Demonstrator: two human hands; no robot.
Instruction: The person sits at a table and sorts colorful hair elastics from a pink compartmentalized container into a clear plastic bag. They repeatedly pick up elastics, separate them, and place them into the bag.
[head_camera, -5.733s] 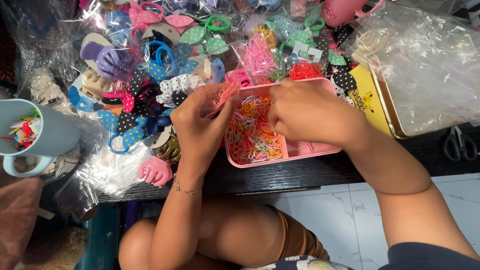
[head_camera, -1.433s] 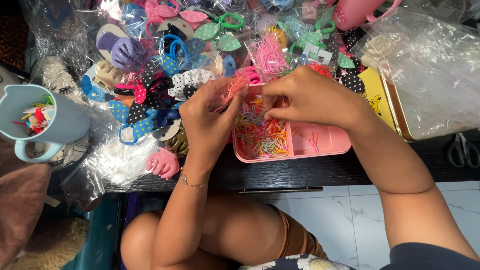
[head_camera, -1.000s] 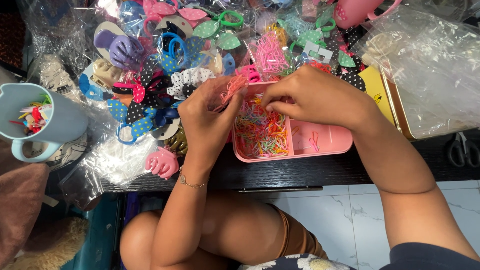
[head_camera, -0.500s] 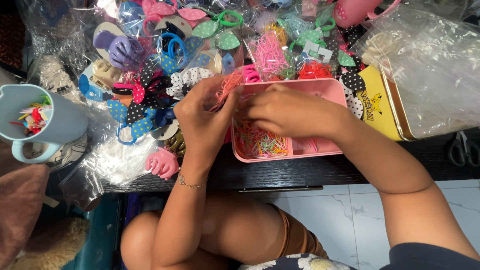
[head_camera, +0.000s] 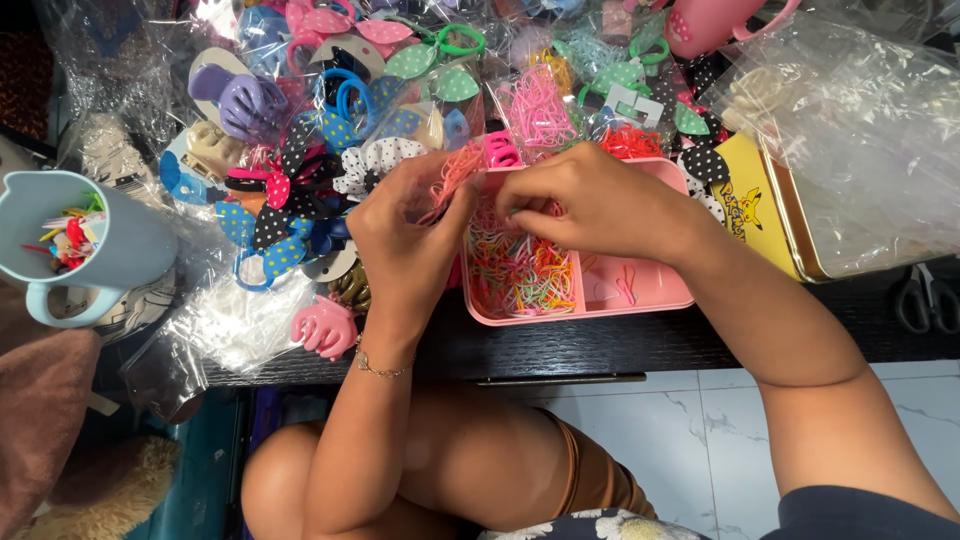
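A pink divided tray (head_camera: 640, 302) sits at the front edge of a dark table, its left compartment full of small coloured elastic bands (head_camera: 520, 275). My left hand (head_camera: 405, 240) is closed on a bunch of thin orange-pink bands (head_camera: 452, 175) just left of the tray. My right hand (head_camera: 590, 205) hovers over the tray's back left, fingertips pinched together and touching the bands near the left hand. The tray's right compartment holds only a couple of bands.
Bagged hair clips, bows and bands (head_camera: 330, 110) cover the table's back. A pale blue mug (head_camera: 70, 245) with small items stands at left, a pink claw clip (head_camera: 325, 325) in front. Clear plastic bags over a yellow box (head_camera: 790, 200) lie right, scissors (head_camera: 925, 295) at far right.
Both hands stay at the tray's left end. The right hand has shifted left and back over the bands, closer to the left hand.
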